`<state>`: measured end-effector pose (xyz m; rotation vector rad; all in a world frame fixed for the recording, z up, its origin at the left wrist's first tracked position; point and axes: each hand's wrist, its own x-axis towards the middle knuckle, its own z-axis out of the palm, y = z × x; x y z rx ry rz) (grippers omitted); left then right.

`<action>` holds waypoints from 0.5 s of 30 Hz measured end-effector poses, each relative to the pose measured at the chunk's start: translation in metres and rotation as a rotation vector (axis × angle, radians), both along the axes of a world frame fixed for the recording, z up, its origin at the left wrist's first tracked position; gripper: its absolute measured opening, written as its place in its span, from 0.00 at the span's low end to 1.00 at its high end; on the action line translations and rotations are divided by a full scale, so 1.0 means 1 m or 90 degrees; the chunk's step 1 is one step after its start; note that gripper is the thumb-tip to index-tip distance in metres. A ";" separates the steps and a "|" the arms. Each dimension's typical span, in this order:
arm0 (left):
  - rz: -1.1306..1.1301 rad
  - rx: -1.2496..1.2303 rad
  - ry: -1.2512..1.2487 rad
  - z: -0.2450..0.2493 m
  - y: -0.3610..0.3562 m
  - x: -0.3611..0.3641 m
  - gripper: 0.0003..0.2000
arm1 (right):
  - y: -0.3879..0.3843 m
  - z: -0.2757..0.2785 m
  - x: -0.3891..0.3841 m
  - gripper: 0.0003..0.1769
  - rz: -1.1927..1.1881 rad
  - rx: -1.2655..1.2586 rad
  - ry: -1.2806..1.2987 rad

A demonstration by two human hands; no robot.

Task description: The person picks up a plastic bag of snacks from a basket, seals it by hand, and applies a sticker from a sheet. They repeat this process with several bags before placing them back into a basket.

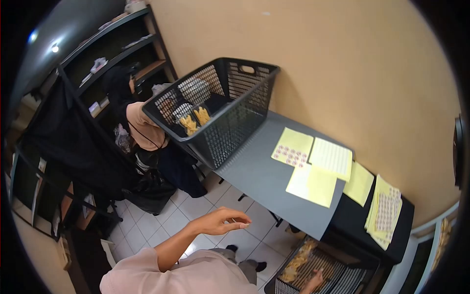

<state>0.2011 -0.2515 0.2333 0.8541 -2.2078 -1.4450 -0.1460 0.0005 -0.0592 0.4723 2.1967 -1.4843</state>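
Head view showed the left hand (223, 220) loosely curved above the floor tiles (269, 236), thumb apart from the fingers, holding nothing. The right hand (314, 282) was down in the low black basket (351, 280); from where I stood, I couldn't tell whether it pinched anything. Near it, snack packs (295, 264) lay along one side of that basket. They looked light, the wrapping probably slick and soft, the contents likely brittle, so a wrapper's edge seemed a safer hold than the middle. Farther out, yellow sheets (313, 186) lay on the grey table (259, 179), beside a big black basket (235, 132) holding more packs (188, 125). Beyond it was a co-worker (143, 128).
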 end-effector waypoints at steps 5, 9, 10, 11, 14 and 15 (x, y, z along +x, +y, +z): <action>0.030 0.001 0.045 0.071 -0.034 0.047 0.13 | 0.000 0.054 0.012 0.25 0.137 -0.149 0.124; 0.171 -0.303 0.198 0.079 -0.078 0.112 0.17 | -0.056 0.104 0.043 0.31 0.078 -0.126 0.097; 0.228 -0.334 0.223 0.079 -0.090 0.128 0.18 | -0.072 0.131 0.058 0.30 0.067 -0.136 0.099; 0.286 -0.363 0.260 0.077 -0.104 0.143 0.18 | -0.091 0.153 0.073 0.30 0.055 -0.146 0.101; 0.439 -0.405 0.175 0.074 -0.148 0.196 0.13 | -0.140 0.190 0.114 0.21 0.079 -0.246 0.148; 0.448 -0.516 0.219 0.074 -0.172 0.212 0.10 | -0.163 0.213 0.135 0.18 0.102 -0.300 0.170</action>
